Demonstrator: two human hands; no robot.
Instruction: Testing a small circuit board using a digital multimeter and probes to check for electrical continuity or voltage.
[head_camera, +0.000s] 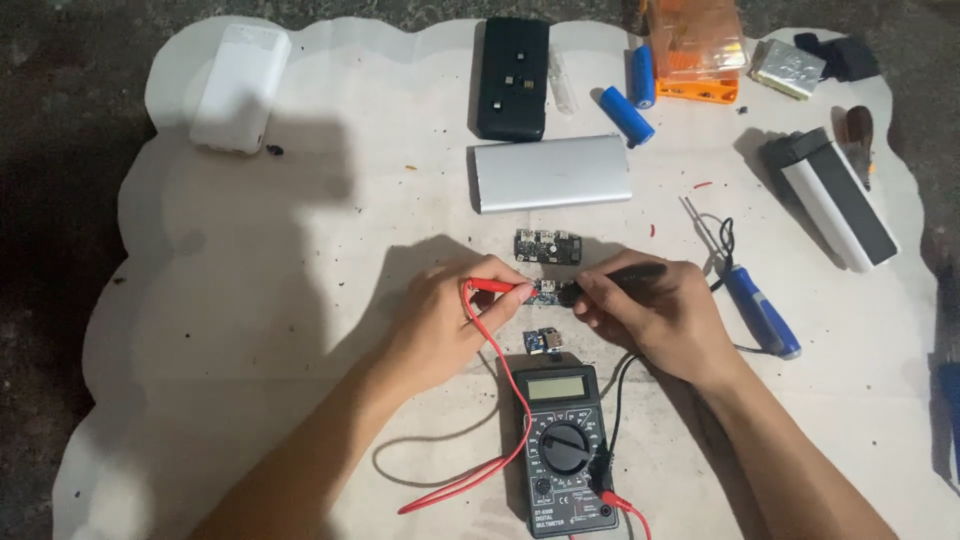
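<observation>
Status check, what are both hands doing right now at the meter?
Left hand grips red probe; right hand grips black probe. Both tips on small circuit board. Multimeter just below; nothing blocking.

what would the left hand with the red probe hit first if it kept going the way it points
The left hand aims its red probe rightward, so it would first meet the small board, then the right hand with the black probe just beyond. The tip looks to be at the board already, though depth is unclear.
</observation>
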